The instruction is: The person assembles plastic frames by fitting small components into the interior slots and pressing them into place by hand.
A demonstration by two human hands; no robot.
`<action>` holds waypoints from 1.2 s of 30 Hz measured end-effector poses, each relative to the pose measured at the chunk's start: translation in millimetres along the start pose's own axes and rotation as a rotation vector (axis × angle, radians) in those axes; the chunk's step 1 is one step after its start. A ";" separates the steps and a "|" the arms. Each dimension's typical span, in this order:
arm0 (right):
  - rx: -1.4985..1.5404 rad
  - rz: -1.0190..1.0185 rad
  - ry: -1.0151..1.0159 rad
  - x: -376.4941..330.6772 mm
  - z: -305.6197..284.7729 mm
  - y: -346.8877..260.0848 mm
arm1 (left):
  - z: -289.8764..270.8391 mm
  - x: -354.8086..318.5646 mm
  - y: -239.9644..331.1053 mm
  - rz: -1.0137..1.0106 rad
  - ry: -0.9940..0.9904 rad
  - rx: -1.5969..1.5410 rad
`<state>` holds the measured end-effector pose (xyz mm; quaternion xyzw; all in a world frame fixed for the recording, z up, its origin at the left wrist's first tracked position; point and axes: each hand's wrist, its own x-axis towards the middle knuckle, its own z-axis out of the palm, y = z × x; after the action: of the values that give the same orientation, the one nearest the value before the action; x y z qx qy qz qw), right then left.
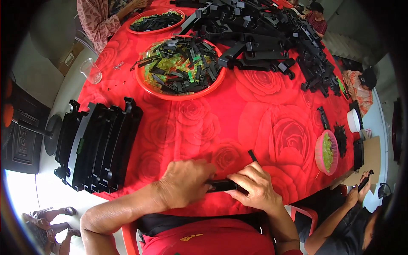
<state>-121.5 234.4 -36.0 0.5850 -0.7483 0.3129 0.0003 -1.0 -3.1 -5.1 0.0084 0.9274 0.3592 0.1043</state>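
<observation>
Close to the table's near edge, a black plastic piece (222, 185) spans the gap between my hands. My left hand (185, 182) is closed at its left end, with the fingertips slightly blurred and partly hidden. My right hand (256, 187) grips the other end between thumb and fingers. A thin black strip (253, 155) sticks up past the right hand's fingers; its lower end is hidden by them. Several long black plastic bars (100, 146) stand side by side on the table, left of my hands.
A red-rimmed basin (187, 97) holds black and yellow-green small parts; a similar basin (156, 30) sits behind it. Black parts (263, 55) are heaped at the far right. A pink basket (326, 153), a clear cup (91, 71) and other people (100, 25) line the table's sides.
</observation>
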 end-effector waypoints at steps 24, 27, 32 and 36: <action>-0.067 -0.031 -0.019 6.5 -15.1 7.6 | -2.6 -12.1 6.7 -0.053 0.079 -0.025; -0.005 0.041 0.020 8.9 -26.7 9.5 | 8.2 -19.4 10.1 -0.056 0.127 -0.177; -0.062 0.302 0.188 -8.3 -43.3 37.9 | 14.3 -32.3 16.0 -0.030 0.227 -0.170; -0.151 0.331 0.122 -2.5 -34.4 34.5 | 19.7 -41.5 19.1 -0.069 0.310 -0.156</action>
<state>-163.5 256.8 -25.5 0.4319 -0.8543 0.2865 0.0383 42.4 20.4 1.3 -0.0869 0.9015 0.4231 -0.0277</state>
